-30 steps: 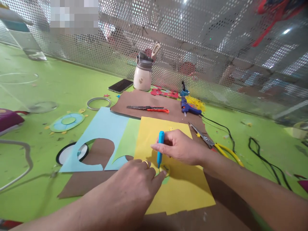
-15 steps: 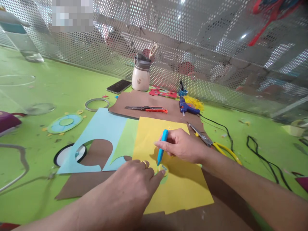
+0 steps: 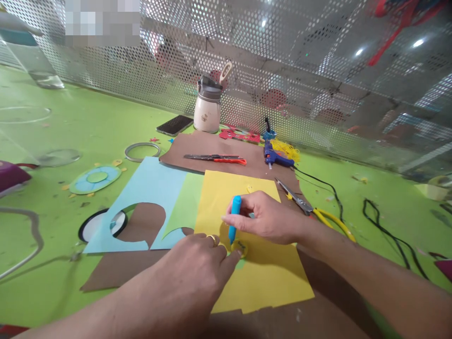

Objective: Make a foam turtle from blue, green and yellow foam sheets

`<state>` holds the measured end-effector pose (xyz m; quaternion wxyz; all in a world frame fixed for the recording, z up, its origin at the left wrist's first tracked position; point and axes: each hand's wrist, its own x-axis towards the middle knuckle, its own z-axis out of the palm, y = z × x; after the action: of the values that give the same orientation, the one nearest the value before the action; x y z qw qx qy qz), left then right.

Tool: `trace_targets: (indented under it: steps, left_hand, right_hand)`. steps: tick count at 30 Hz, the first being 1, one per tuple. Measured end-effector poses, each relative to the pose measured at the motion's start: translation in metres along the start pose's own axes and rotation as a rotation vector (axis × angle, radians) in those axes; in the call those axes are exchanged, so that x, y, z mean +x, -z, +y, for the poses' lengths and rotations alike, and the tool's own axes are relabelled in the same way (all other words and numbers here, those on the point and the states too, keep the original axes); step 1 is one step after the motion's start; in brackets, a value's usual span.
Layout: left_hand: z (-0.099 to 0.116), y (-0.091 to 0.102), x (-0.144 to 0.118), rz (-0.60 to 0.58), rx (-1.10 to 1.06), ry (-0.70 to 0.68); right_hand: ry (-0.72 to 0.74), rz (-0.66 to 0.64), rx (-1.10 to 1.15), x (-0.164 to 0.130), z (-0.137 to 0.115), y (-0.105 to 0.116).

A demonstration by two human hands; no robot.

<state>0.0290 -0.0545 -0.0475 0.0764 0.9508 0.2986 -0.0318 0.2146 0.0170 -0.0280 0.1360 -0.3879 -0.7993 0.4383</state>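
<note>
We hold a slim blue marker [image 3: 234,221] near upright in our right grip [image 3: 266,219], tip down beside a small round yellow piece [image 3: 241,246] with dark marks, touching our left grip [image 3: 201,263]; a yellow sheet [image 3: 270,278] lies beneath both.

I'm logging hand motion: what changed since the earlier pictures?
The slim blue marker, leaning right half a second ago, now stands more upright in the right hand. Nothing was gripped or released; the left hand stays at the small round yellow disc.
</note>
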Motion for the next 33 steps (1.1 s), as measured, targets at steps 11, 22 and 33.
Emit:
trace_targets:
  steps: [11, 22, 33]
  left_hand:
    - [-0.0014, -0.0046, -0.0011, 0.014, 0.004, -0.014]
    - [-0.0005, -0.0019, 0.0016, 0.000, -0.023, 0.002]
    - [0.0010, 0.0031, 0.0015, -0.010, -0.011, -0.001]
  right_hand:
    - [-0.022, 0.033, -0.036, 0.0019, 0.0072, 0.0063]
    - [-0.026, -0.006, 0.003, 0.0023, 0.0005, 0.0009]
    - [0.006, -0.004, 0.005, 0.0009, 0.0002, -0.0002]
